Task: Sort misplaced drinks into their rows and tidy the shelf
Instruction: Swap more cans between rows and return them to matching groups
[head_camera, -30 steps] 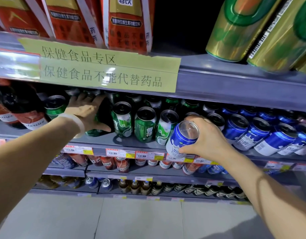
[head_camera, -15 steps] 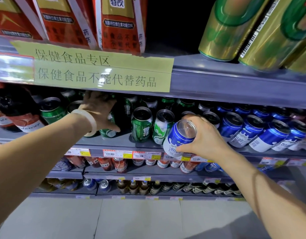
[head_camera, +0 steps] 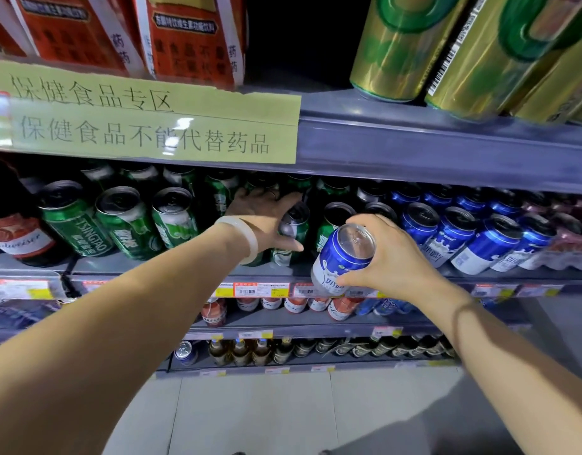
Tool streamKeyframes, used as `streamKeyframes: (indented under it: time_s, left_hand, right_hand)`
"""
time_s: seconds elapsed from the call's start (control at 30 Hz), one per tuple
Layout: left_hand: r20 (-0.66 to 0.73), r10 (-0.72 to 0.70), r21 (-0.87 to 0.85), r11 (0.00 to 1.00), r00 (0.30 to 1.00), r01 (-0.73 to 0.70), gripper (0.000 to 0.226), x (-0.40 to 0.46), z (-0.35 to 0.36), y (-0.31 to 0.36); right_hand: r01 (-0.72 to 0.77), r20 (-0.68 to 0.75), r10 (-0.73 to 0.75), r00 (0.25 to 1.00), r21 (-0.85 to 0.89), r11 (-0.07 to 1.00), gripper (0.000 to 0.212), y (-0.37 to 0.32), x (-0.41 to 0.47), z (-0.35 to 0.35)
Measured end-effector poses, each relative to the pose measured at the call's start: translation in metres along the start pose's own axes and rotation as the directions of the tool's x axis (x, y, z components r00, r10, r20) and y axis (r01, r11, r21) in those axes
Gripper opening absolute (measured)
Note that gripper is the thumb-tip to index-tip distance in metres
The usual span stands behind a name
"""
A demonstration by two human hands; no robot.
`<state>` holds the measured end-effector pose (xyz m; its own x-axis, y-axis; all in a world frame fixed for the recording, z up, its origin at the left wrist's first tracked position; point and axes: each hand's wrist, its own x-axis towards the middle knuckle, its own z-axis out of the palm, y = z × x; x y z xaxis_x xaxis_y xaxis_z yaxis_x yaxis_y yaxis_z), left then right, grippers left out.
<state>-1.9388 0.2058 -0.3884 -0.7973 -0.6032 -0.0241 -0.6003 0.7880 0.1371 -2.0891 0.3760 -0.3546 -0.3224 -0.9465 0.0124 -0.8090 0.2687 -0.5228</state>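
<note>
The blue and white can (head_camera: 340, 257) is glossy metal with a bright bare lid. To the left, the green cans (head_camera: 125, 224) have the same shiny printed metal. The yellow sign (head_camera: 151, 119) is matt paper behind clear plastic. The bangle (head_camera: 247, 234) looks smooth, milky and polished.

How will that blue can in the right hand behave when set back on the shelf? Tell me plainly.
The blue can is a smooth metal cylinder, so it probably slips in a loose grip and rolls if laid down. The right hand holds it tilted; set down off-level it may tip against the green cans.
</note>
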Motion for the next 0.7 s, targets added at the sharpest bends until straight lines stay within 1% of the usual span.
streamKeyframes:
  time_s: [0.07, 0.2, 0.3, 0.33, 0.37, 0.43, 0.47, 0.53, 0.6, 0.63, 0.7]
  left_hand:
    - [-0.002, -0.001, 0.003, 1.000, 1.000, 0.001, 0.087, -0.001, -0.002, -0.001]
    - [-0.052, -0.008, 0.037, 0.999, 0.999, 0.010, 0.089, -0.014, -0.005, -0.021]
    - [-0.003, -0.074, -0.004, 0.997, 0.997, 0.074, 0.092, -0.022, -0.011, -0.038]
    - [-0.004, -0.083, 0.037, 0.996, 0.997, 0.083, 0.092, -0.023, -0.013, -0.040]
    - [-0.026, -0.078, 0.116, 0.990, 0.997, 0.081, 0.093, -0.023, -0.013, -0.039]
    - [-0.097, -0.038, 0.263, 0.963, 0.995, 0.063, 0.100, -0.022, -0.013, -0.030]
    - [-0.137, -0.008, 0.265, 0.963, 0.991, 0.044, 0.103, -0.019, -0.014, -0.021]
    - [-0.187, 0.078, 0.161, 0.986, 0.979, -0.048, 0.106, -0.006, -0.012, 0.006]
    - [-0.173, 0.170, 0.032, 0.986, 0.970, -0.166, 0.106, 0.014, -0.007, 0.042]
    - [-0.149, 0.183, -0.028, 0.982, 0.972, -0.189, 0.107, 0.024, -0.003, 0.059]
    - [-0.122, 0.164, -0.091, 0.980, 0.979, -0.176, 0.108, 0.041, 0.001, 0.083]
  right_hand:
    - [-0.004, -0.005, 0.004, 1.000, 0.001, 1.000, 0.080, 0.003, -0.001, -0.002]
    - [-0.006, -0.015, 0.006, 1.000, 0.014, 1.000, 0.079, 0.007, -0.003, -0.003]
    - [-0.001, -0.014, 0.001, 1.000, 0.013, 1.000, 0.079, 0.011, -0.004, -0.006]
    - [-0.001, -0.015, 0.001, 1.000, 0.015, 1.000, 0.079, 0.012, -0.005, -0.007]
    - [0.000, -0.017, 0.000, 1.000, 0.016, 1.000, 0.079, 0.014, -0.005, -0.009]
    - [0.002, -0.021, -0.002, 1.000, 0.006, 1.000, 0.078, 0.017, -0.006, -0.013]
    - [0.002, -0.024, -0.002, 1.000, 0.000, 1.000, 0.079, 0.019, -0.006, -0.015]
    - [-0.004, -0.025, 0.004, 1.000, -0.002, 1.000, 0.079, 0.026, -0.009, -0.018]
    - [-0.012, -0.017, 0.012, 1.000, -0.001, 1.000, 0.079, 0.034, -0.014, -0.022]
    - [-0.018, -0.009, 0.018, 1.000, -0.008, 1.000, 0.079, 0.040, -0.017, -0.024]
    - [-0.043, -0.003, 0.043, 0.999, -0.032, 0.999, 0.079, 0.052, -0.024, -0.030]
